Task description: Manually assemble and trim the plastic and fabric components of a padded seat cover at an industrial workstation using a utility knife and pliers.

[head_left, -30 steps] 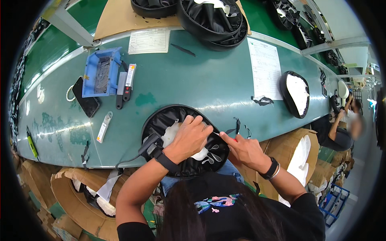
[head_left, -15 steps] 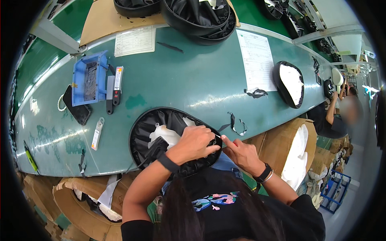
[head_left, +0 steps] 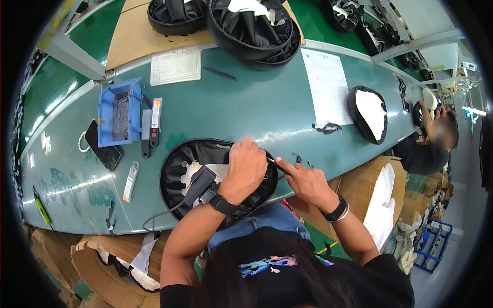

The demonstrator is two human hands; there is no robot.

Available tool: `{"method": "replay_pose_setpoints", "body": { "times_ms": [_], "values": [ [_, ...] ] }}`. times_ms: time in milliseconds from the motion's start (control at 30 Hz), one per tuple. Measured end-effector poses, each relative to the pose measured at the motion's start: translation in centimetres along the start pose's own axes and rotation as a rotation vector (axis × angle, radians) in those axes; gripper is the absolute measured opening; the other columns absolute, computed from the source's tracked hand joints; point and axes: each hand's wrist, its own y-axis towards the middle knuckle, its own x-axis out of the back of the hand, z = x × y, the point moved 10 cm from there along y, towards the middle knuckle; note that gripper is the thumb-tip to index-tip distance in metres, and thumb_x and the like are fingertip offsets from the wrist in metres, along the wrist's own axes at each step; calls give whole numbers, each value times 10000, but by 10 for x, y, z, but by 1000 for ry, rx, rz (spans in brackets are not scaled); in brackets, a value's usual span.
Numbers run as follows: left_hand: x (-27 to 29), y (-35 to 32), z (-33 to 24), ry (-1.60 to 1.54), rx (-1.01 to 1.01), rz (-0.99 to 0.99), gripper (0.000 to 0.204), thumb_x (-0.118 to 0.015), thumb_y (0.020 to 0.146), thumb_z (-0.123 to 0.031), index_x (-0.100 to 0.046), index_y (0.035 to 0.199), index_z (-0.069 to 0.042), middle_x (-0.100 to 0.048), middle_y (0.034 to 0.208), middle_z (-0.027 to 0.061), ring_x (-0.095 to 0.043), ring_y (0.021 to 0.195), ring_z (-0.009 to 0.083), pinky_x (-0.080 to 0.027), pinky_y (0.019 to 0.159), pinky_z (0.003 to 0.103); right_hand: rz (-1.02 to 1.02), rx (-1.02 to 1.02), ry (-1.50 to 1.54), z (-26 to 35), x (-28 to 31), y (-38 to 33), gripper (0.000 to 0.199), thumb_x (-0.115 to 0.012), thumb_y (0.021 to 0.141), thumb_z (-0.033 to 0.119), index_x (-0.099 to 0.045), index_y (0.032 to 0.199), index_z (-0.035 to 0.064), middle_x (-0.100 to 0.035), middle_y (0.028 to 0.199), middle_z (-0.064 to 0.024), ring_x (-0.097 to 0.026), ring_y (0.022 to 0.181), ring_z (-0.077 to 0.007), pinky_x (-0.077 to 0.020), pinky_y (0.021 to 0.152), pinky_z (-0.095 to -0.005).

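In front of me a rounded black cover (head_left: 177,179), its gathered leathery material facing up around a white inner piece (head_left: 191,173), rests at the table's near edge. My left hand (head_left: 246,167) is closed on the cover's edge at the right side; its fingertips hide the pinched material. In my right hand (head_left: 308,186) is a slim dark tool with a thin pale tip (head_left: 271,161), pointing at the edge beside the left fingers. Whether the tip touches the material I cannot tell. A black box with a cable (head_left: 201,184) sits at my left wrist.
At left are a blue bin (head_left: 119,115) of dark strips, utility knives (head_left: 150,126), a phone (head_left: 102,146) and a green-handled tool (head_left: 42,208). A white-filled black shell (head_left: 368,114) lies right, near paper sheets (head_left: 326,84). Cartons (head_left: 115,262) line the near edge. A co-worker (head_left: 429,143) sits far right.
My left hand has moved up along the cover's edge and turned more upright. The cover has turned a little, showing more white. My right hand stays close by, its tool's dark shaft now more visible.
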Motion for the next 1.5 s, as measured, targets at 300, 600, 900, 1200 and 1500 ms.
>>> {"method": "replay_pose_setpoints", "body": {
  "times_ms": [300,600,900,1200,1500],
  "values": [
    [17,6,29,-820,-24,-90,265,-694,678,-130,-468,560,-58,-412,550,14,-412,649,187,-265,648,337,-167,-190,243,12,-41,-52,643,-601,882,194,-317,1454,117,-561,769,-159,-573,566,-369,-463,499,-482],
    [16,-5,25,-620,-167,-27,246,-662,645,-157,-466,538,-54,-409,538,42,-411,649,202,-306,661,344,-190,-102,284,3,12,-17,558,-590,881,200,-402,1406,193,-560,765,-105,-575,572,-319,-474,529,-427],
    [24,-9,63,-1314,43,-151,324,-680,694,-87,-378,581,-52,-317,599,11,-359,681,162,-282,683,312,-30,-133,151,21,-36,-47,583,-545,917,226,-321,1450,146,-574,765,-159,-556,550,-373,-456,481,-469],
    [89,-17,96,-222,254,-80,180,-678,782,-165,-625,734,0,-606,941,111,-586,888,315,-435,794,433,15,-73,-90,29,8,13,493,-537,899,186,-435,1381,170,-569,686,-126,-562,507,-325,-433,458,-442],
    [73,-42,35,-459,-105,-74,190,-696,777,-134,-565,674,-44,-636,1045,60,-608,1041,222,-430,791,382,72,255,-197,26,32,67,471,-554,871,156,-509,1327,264,-545,672,-76,-552,493,-272,-406,434,-393]
  ]
}}
